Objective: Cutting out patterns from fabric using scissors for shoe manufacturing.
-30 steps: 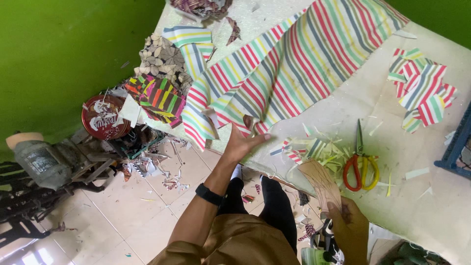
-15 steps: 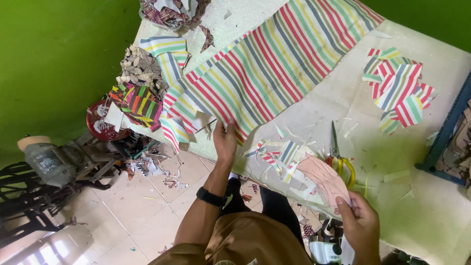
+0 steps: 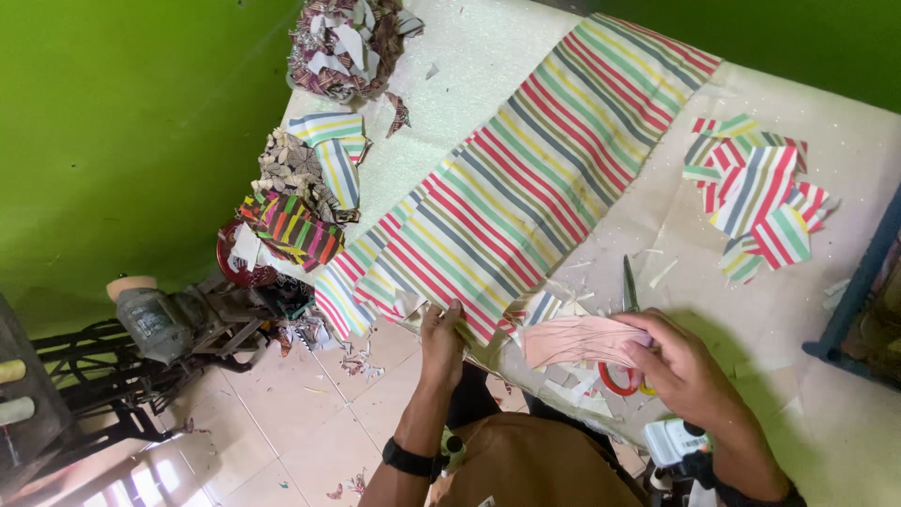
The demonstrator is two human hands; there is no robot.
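Observation:
A long piece of striped fabric [image 3: 526, 178] in red, green, grey and yellow lies across the white table [image 3: 488, 56]. My left hand [image 3: 441, 340] pinches its near edge at the table's front. A pale pink template piece [image 3: 577, 340] is held flat in my right hand [image 3: 678, 361], just right of the fabric's near end. Scissors [image 3: 627, 324] with red and yellow handles lie on the table partly under that pink piece. A black watch sits on my left wrist.
Cut striped pieces [image 3: 755, 192] are stacked at the right. Heaps of scraps [image 3: 347, 42] and folded fabric [image 3: 291, 221] crowd the table's left edge. An old sewing machine [image 3: 155, 324] stands on the tiled floor beside a green wall. A blue frame [image 3: 859, 282] borders the right.
My left hand has closed on the fabric's near edge. My right hand has lifted the pink piece up over the table beside the scissors. The view has tilted.

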